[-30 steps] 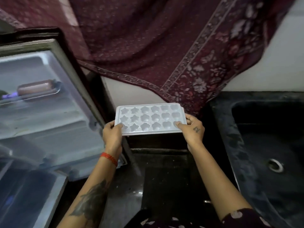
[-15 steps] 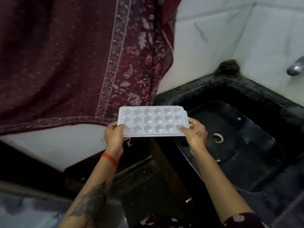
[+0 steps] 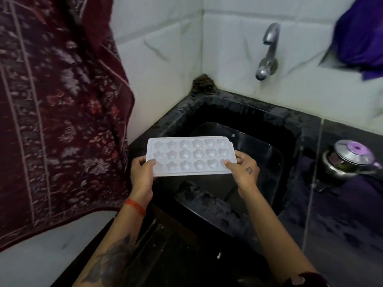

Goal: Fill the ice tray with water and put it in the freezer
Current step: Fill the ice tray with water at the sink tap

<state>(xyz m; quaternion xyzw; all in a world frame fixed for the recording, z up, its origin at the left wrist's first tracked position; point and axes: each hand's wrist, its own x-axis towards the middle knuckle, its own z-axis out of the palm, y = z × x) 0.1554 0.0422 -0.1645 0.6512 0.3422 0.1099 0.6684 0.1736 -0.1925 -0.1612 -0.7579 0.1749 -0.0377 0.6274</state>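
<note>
A white ice tray [image 3: 190, 156] with star, flower and heart moulds is held level over the left part of a black sink [image 3: 238, 125]. My left hand [image 3: 142, 175] grips its left end and my right hand [image 3: 244, 172] grips its right end, thumbs on top. The moulds look dry. A metal tap [image 3: 267, 52] juts from the white tiled wall, above and to the right of the tray, with no water running. The fridge is out of view.
A dark red patterned cloth [image 3: 58, 112] hangs at the left, close to my left hand. A steel pot with a purple-knobbed lid [image 3: 348, 158] stands on the black counter right of the sink. A purple cloth [image 3: 360, 32] hangs top right.
The view has swung right from the open fridge to the sink. The tray, held in both hands, has moved over the basin and the tap has come into sight.
</note>
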